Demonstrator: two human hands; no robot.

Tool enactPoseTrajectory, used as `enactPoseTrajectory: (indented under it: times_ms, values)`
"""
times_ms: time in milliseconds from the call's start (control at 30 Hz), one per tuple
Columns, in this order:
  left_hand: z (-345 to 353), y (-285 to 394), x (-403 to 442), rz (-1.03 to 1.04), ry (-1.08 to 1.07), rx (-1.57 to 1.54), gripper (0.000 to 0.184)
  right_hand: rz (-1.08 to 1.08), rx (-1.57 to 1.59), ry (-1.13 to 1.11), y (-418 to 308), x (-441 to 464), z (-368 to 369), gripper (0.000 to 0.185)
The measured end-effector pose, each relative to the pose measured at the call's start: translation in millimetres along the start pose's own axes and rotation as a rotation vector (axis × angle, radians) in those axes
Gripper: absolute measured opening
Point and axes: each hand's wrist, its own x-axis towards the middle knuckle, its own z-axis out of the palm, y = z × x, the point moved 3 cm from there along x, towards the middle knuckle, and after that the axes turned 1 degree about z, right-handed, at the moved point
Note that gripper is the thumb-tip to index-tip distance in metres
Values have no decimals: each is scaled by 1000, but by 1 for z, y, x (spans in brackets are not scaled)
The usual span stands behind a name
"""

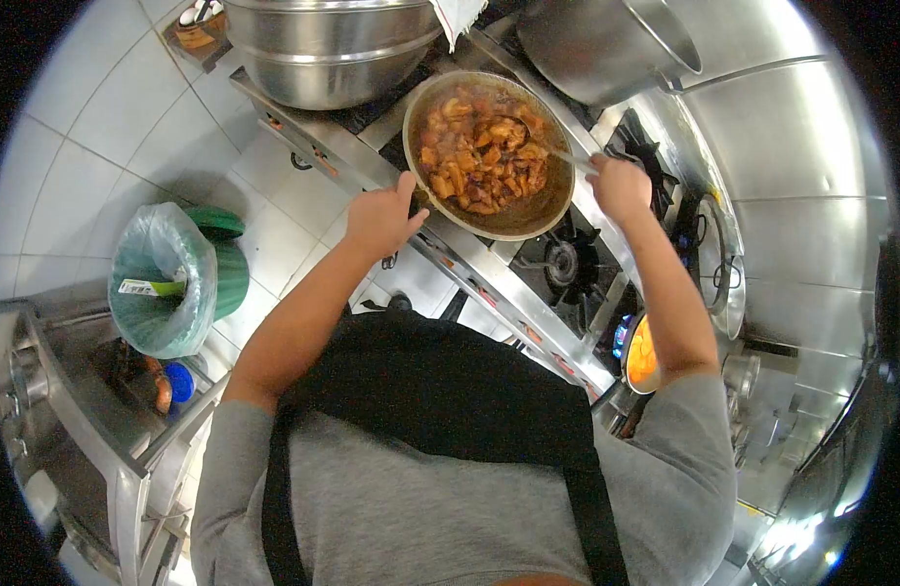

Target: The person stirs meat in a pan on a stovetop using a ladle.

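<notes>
A wide frying pan (418,168) sits on the stove, filled with browned chunks of food in dark sauce (484,161). My left hand (379,223) is closed at the pan's near-left side, around what looks like its short dark handle, mostly hidden by the fingers. A metal spoon (570,159) is gripped in my right hand (622,188) to the right of the pan. Its bowl end lies among the chunks, partly covered by sauce.
Behind the pan stand a large steel pot (333,63) and another deep pot (606,44). An open burner (563,262) lies in front. A smaller pan with orange contents (643,354) sits over a blue flame at right. A lined green bin (162,313) is on the left.
</notes>
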Motion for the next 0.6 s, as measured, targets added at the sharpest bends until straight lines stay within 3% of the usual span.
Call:
enactPoseTrajectory:
  times_ms: [167, 267, 300, 467, 600]
  values:
    - [-5, 1, 1, -37, -20, -1, 45, -67, -18, 70, -5, 23, -48, 25]
    - [-4, 0, 2, -58, 3, -22, 46, -99, 5, 7, -2, 60, 6, 25]
    - [-3, -1, 1, -67, 17, -28, 46, -192, -105, -48, -18, 46, 5, 25]
    - [-6, 0, 2, -114, 43, 3, 47, -158, -121, -117, -25, 31, -22, 26]
    - [-3, -2, 2, -84, 101, -12, 45, -182, 151, 139, -48, 43, -77, 29]
